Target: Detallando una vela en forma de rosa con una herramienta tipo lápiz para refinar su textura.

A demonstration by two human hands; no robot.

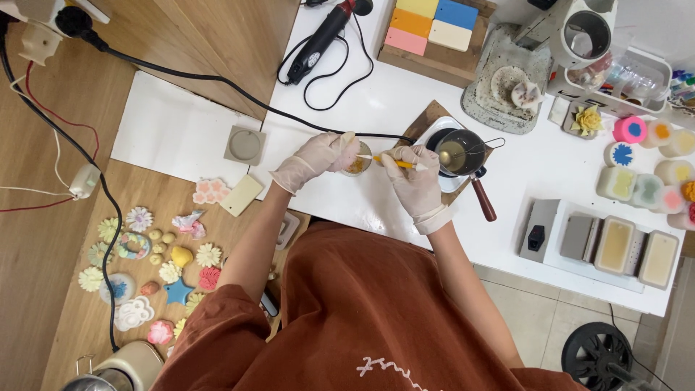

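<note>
The left hand (pixel 316 158), in a white glove, is closed around a small clear cup (pixel 357 161) of amber content, holding it steady on the white table (pixel 362 203). The right hand (pixel 414 174) pinches a thin yellow stick (pixel 394 162) like a pen, tip at the cup, probably to work inside it. A dark melting pot (pixel 460 152) stands just right, within easy reach.

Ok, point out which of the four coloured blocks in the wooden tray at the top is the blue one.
The blue block sits in the tray's far right corner, above the cream one and beside the yellow one; the orange and pink lie left.
</note>
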